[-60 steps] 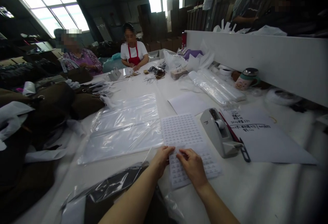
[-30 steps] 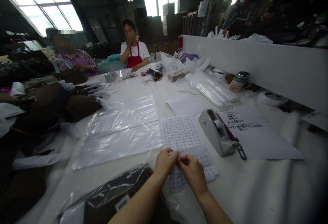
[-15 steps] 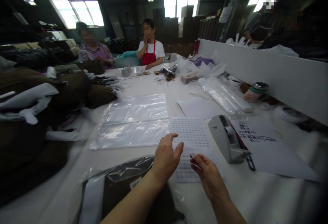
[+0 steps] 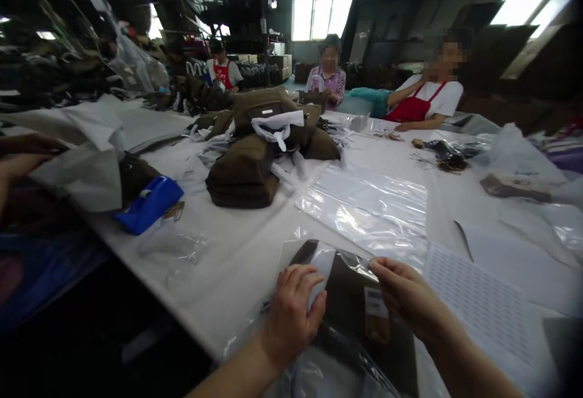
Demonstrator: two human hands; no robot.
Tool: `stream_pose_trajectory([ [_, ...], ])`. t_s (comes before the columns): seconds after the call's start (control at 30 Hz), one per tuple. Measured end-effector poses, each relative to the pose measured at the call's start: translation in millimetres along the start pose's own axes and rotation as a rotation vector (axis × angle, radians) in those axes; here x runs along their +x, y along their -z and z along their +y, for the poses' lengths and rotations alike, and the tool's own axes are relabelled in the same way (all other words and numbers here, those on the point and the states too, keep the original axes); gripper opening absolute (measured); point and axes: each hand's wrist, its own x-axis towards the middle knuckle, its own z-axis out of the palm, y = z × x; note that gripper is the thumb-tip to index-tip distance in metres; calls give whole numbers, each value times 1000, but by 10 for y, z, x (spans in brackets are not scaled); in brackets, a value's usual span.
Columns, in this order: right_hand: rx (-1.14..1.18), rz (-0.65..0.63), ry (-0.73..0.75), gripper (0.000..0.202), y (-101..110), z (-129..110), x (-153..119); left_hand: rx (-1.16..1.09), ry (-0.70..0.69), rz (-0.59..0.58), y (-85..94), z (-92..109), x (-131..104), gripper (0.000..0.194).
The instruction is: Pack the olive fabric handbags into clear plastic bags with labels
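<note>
A dark olive fabric item, apparently a bag, lies flat inside a clear plastic bag [image 4: 346, 270] on the table before me. A white strip [image 4: 322, 259] runs along it, and a white label [image 4: 376, 302] with a brown tag [image 4: 378, 329] shows through the plastic. My left hand [image 4: 296, 307] rests on its left side, fingers spread over the plastic. At the upper right edge, my right hand [image 4: 401, 285] has thumb and fingers pinched together against the plastic; what lies between the fingertips is hidden. A sheet of small printed labels [image 4: 478, 301] lies right of that hand.
Flat clear plastic bags [image 4: 364, 203] lie beyond my hands. Olive bags [image 4: 246, 170] are piled farther left, near a blue tape dispenser [image 4: 152, 203]. Another person's hands [image 4: 27, 155] handle grey sheeting at far left. The table edge [image 4: 182, 319] drops away at left. Co-workers sit across.
My view has swung left. Both hands have moved from above the label sheet to the plastic-wrapped item. The small white piece in my right fingertips earlier is no longer visible.
</note>
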Motion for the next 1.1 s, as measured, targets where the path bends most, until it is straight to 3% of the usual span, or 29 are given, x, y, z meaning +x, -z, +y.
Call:
stream_pose_trajectory([
  [0.13, -290, -87, 39, 33, -594, -188, 348, -7, 102, -125, -93, -214, 8, 33],
  [0.27, -526, -66, -32, 22, -873, -159, 691, -62, 99, -155, -176, -297, -34, 31],
  [0.43, -708, 41, -129, 15, -912, -37, 959, -26, 71, -174, -193, -376, -79, 36],
  [0.83, -847, 104, -168, 19, -865, 14, 1093, -48, 43, -214, -232, -465, -118, 39],
  [0.97, -949, 148, -102, 25, -885, 98, 1113, -52, 38, -232, -247, -502, -99, 37],
  [1.1, -1097, 270, 4, 19, -967, 151, 1094, 7, -44, -144, -255, -758, -331, 53],
])
